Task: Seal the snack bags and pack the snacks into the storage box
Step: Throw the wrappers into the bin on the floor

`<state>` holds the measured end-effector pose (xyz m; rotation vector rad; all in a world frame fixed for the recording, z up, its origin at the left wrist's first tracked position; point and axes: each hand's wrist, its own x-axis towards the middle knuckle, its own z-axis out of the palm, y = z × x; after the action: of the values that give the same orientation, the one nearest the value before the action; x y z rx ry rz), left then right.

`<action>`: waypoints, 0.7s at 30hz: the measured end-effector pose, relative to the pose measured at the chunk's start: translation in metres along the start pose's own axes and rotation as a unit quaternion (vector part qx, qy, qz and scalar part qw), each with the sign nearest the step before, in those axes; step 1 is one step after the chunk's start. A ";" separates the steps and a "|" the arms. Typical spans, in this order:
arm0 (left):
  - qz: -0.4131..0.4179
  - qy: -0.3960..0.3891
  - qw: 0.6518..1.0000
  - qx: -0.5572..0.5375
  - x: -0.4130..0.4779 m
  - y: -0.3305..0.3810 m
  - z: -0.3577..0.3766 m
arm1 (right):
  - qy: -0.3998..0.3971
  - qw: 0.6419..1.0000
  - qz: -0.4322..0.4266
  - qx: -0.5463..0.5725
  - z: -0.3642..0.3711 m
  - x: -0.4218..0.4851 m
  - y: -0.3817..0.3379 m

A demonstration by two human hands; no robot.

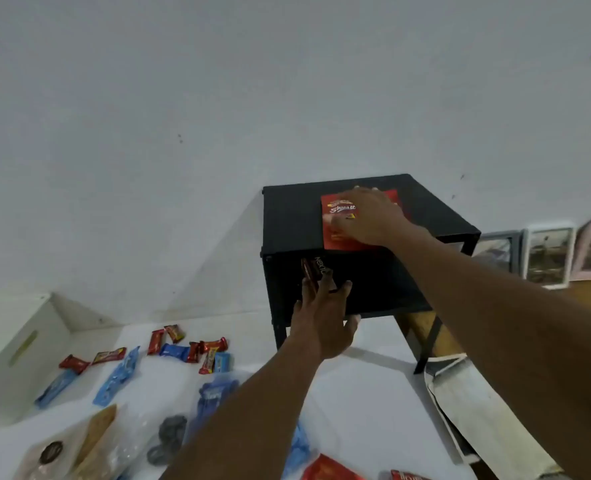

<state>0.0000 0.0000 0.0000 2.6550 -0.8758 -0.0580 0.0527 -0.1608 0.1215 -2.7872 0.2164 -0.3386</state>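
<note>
snack packs first: your left hand (323,315) grips a dark brown nextar pack (316,271) at its lower end, long axis close to upright and leaning a little left, top end pointing up into the open front of the black storage box (287,216). the pack sits at the box's front left, just inside the opening.

your right hand (370,216) lies flat, fingers spread, pressing down on a red snack pouch (335,230) on the box's top panel. the pouch's long axis runs front to back, its near edge reaching the front rim of the top. the printed name is partly hidden under your hand.

the box stands on thin black legs at the far side of the white table (356,393).

left of it, loose on the table: small red bars (155,342) and blue wrapped packs (117,379), lying at mixed angles. nearer you, a clear bag of dark round biscuits (169,438), blurred. a white crate (20,341) sits at far left.
</note>
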 end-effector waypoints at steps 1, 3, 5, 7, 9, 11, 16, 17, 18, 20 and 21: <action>-0.007 -0.005 1.000 -0.002 0.002 0.002 0.002 | -0.026 0.999 -0.006 -0.021 0.000 -0.002 0.000; -0.032 0.011 0.999 -0.013 0.004 0.005 0.005 | -0.062 0.996 -0.020 -0.061 0.002 -0.003 0.000; -0.047 0.048 0.997 -0.022 0.003 0.007 0.010 | -0.082 0.994 -0.017 -0.066 0.004 -0.004 -0.001; -0.038 0.090 0.995 -0.022 -0.001 0.009 0.013 | -0.095 0.993 -0.008 -0.066 0.002 -0.006 -0.001; -0.022 0.125 0.991 -0.034 -0.006 0.007 0.015 | -0.102 0.993 0.000 -0.057 0.000 -0.009 -0.003; -0.009 0.145 0.988 -0.054 -0.013 0.005 0.015 | -0.103 0.994 0.010 -0.046 -0.002 -0.014 -0.006; 0.032 0.188 0.977 -0.090 -0.033 -0.008 0.013 | -0.041 0.997 -0.005 -0.065 -0.006 -0.025 -0.007; 0.039 0.189 0.977 -0.094 -0.038 -0.011 0.012 | -0.029 0.998 -0.010 -0.062 -0.007 -0.029 -0.008; 0.047 0.191 0.976 -0.095 -0.042 -0.014 0.010 | -0.023 0.998 -0.016 -0.054 -0.008 -0.033 -0.010; 0.065 0.200 0.973 -0.094 -0.051 -0.020 0.006 | -0.018 0.999 -0.029 -0.041 -0.010 -0.043 -0.015; 0.072 0.209 0.971 -0.093 -0.057 -0.021 0.002 | -0.014 0.998 -0.038 -0.045 -0.011 -0.048 -0.020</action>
<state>-0.0340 0.0484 -0.0128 2.2973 -0.8648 0.4187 0.0056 -0.1365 0.1278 -2.8931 0.1208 -0.3152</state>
